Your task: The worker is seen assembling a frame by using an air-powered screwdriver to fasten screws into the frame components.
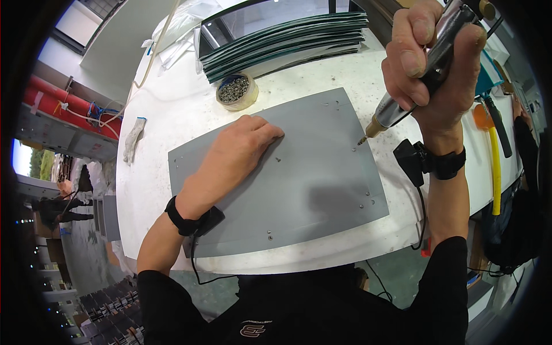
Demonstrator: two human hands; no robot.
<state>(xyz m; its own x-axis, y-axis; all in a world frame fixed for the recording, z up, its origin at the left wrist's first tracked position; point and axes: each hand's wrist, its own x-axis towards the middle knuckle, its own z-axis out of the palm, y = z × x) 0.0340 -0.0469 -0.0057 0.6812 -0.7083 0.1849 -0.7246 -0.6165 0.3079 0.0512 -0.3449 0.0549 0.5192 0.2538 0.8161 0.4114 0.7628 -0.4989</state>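
Note:
A grey flat panel (299,172) lies on the white table, with several small screws on it near its edges and one near the middle. My left hand (244,141) rests on the panel left of its middle, its fingers curled and pressed together. Whatever lies between those fingers is hidden. My right hand (434,63) is wrapped round a silver power screwdriver (394,110) with a brass-coloured nose. Its bit points down at the panel's right edge, near a screw (354,149); I cannot tell whether it touches the panel. Each wrist wears a black strap with a small device.
Behind the panel stand a round tub of screws (236,92) and a stack of dark green-edged glass panes (282,46). A white glove (134,141) lies at the left. A yellow-handled tool (494,167) lies at the right. Another person (60,210) is far left.

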